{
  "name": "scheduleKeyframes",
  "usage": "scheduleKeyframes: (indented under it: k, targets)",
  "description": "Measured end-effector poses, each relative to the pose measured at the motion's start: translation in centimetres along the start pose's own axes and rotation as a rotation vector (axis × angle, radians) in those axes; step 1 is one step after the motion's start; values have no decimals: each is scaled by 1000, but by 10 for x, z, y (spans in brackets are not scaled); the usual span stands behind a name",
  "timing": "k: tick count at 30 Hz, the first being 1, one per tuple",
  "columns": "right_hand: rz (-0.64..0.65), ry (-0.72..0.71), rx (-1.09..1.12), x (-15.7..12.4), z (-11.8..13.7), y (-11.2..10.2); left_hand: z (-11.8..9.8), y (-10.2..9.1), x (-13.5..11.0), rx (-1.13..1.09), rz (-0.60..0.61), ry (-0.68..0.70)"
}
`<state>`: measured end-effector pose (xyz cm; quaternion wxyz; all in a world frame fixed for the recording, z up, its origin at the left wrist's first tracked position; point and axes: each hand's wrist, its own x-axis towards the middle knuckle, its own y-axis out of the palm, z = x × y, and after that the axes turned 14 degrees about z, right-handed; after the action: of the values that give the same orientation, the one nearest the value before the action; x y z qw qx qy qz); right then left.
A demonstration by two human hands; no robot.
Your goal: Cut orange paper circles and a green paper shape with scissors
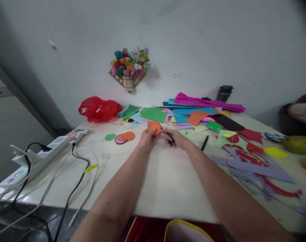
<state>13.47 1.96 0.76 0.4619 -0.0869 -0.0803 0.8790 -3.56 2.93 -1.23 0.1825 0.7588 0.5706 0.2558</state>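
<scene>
left hand point(147, 137) pinching some orange paper point(153, 126), right hand point(177, 137) gripping black-handled scissors point(170, 137) at the paper's right edge, 1 green circle point(110, 136) off left of it, black pen point(204, 143) off right

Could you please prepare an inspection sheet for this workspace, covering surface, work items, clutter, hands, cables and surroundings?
Surface: pale tabletop, coloured sheets spread along the back.
Work items: orange piece and scissors, both held; cut circles lying to the left.
Clutter: red plastic bag at back left; lavender scraps at right.
Hands: left hand grips the orange piece; right hand holds the scissors.
Cables: black and white cables near the power strip at left, some running over the tabletop's front edge.
Surroundings: flower decoration on the wall.
</scene>
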Motion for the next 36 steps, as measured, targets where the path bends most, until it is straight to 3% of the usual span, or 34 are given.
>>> scheduleKeyframes:
  k: [36]
  targets:
    - [-62,51,39,-5,15,7,0,-2,1,-5,-47,-14]
